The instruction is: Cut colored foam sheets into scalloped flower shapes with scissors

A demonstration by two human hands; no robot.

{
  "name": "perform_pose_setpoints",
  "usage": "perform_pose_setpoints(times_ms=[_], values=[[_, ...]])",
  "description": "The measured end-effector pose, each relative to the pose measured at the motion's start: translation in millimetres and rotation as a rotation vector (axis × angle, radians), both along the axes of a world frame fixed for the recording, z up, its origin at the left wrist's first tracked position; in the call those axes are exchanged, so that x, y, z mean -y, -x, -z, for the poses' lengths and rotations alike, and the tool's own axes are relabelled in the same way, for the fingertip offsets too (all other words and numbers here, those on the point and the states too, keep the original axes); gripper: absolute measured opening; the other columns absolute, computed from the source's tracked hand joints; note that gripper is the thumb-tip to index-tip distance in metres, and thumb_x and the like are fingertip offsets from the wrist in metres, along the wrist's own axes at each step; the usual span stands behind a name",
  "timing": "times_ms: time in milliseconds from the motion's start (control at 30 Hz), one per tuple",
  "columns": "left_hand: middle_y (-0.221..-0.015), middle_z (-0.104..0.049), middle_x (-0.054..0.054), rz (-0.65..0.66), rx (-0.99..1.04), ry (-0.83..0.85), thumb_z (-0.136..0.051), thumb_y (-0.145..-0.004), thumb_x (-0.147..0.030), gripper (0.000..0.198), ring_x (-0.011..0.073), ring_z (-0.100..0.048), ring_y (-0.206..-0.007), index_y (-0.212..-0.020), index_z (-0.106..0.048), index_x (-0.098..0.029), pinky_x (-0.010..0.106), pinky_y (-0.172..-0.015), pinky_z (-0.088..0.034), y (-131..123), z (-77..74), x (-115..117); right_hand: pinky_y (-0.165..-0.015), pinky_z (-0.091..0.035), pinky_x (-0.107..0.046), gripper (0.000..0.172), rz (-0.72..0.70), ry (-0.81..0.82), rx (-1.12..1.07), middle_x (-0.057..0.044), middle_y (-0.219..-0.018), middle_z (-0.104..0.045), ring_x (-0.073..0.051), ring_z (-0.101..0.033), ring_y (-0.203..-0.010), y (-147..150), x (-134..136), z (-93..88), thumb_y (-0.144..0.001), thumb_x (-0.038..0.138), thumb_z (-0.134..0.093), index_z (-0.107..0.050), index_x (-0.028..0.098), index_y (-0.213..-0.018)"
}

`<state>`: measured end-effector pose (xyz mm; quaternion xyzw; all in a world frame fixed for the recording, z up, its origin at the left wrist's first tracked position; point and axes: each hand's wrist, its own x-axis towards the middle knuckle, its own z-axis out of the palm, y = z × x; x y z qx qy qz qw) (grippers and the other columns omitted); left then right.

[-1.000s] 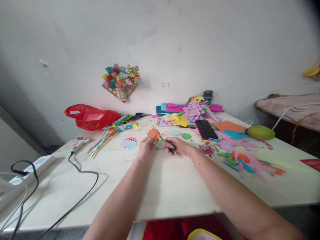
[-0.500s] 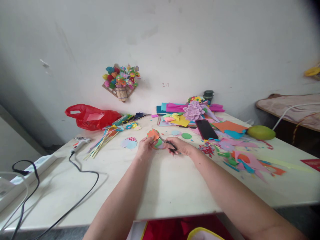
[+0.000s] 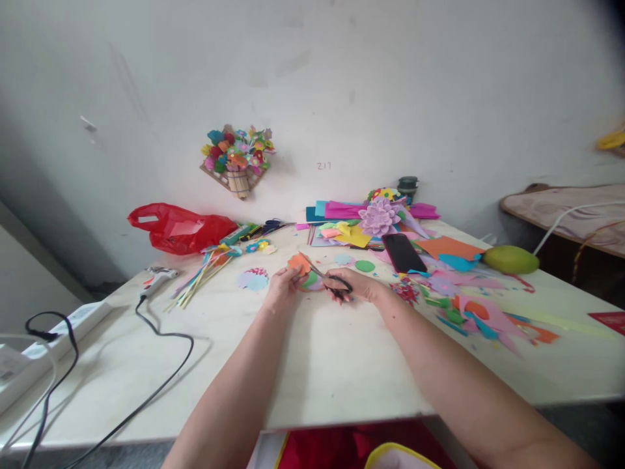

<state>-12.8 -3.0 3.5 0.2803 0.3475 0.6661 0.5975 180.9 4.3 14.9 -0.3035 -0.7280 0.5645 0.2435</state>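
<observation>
Pinched in my left hand is an orange foam or paper piece with a curved edge. My right hand grips black-handled scissors, fingers in the loops, with the blades reaching left against the orange piece. Under and between the hands, a green round piece shows in part on the table. Just beyond lie a green disc and a pale blue disc. To the left of my left hand are pale discs with red and white bits.
A glue gun with its cord and a power strip lie left. A red plastic bag and sticks sit behind. On the right are a phone, colourful scraps and a yellow-green oval object.
The scissor handles have spread apart in my right hand, and the blades have opened a little at the orange piece. My left hand stays nearly in place.
</observation>
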Motion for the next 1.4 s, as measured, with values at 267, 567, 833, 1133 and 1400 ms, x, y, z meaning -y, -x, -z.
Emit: perform_pose_setpoints(times_ms=[267, 567, 833, 1133, 1400], values=[[-0.068, -0.070, 0.004, 0.023, -0.057, -0.023, -0.068, -0.062, -0.005, 0.010, 0.0145, -0.067, -0.064, -0.063, -0.063, -0.014, 0.025, -0.065, -0.058, 4.6, -4.3, 2.3, -0.033, -0.031, -0.017, 0.027, -0.022, 0.009, 0.068, -0.001, -0.057, -0.061, -0.008, -0.053, -0.041, -8.8, -0.5, -6.8, -0.080, 0.041, -0.054, -0.054, 0.015, -0.075], [-0.070, -0.072, 0.008, 0.242, -0.226, -0.045, -0.077, -0.056, -0.012, 0.014, 0.0162, -0.065, -0.062, -0.068, -0.071, -0.009, 0.026, -0.066, -0.054, 14.3, 1.6, -0.8, -0.033, -0.031, -0.016, 0.022, -0.056, 0.061, 0.122, 0.000, -0.058, -0.062, -0.007, -0.053, -0.041, -13.2, -7.4, -4.1, -0.079, 0.036, -0.054, -0.055, 0.014, -0.076], [-0.068, -0.071, 0.007, 0.269, -0.303, -0.074, -0.080, -0.052, -0.017, 0.019, 0.0166, -0.065, -0.062, -0.068, -0.072, -0.009, 0.029, -0.069, -0.051, 23.0, 1.6, -2.1, -0.033, -0.029, -0.016, 0.028, -0.093, 0.025, 0.239, 0.002, -0.056, -0.060, -0.005, -0.049, -0.038, -13.2, -3.8, -10.3, -0.080, 0.042, -0.058, -0.053, 0.015, -0.072], [-0.071, -0.072, 0.008, 0.336, -0.299, -0.087, -0.079, -0.051, -0.016, 0.019, 0.0189, -0.066, -0.066, -0.068, -0.072, -0.011, 0.032, -0.073, -0.050, 26.4, 4.3, -3.8, -0.033, -0.028, -0.015, 0.022, -0.079, 0.029, 0.283, 0.004, -0.054, -0.059, -0.004, -0.047, -0.037, -17.1, -2.3, -11.0, -0.073, 0.035, -0.063, -0.058, 0.014, -0.079], [-0.068, -0.071, 0.007, 0.404, -0.282, -0.090, -0.077, -0.051, -0.014, 0.019, 0.0169, -0.065, -0.060, -0.069, -0.071, -0.011, 0.029, -0.068, -0.051, 30.6, 5.8, -4.5, -0.038, -0.036, -0.016, 0.033, -0.091, 0.028, 0.337, 0.003, -0.055, -0.060, -0.006, -0.051, -0.040, -27.9, -1.8, -16.9, -0.067, 0.037, -0.071, -0.065, 0.012, -0.087]])
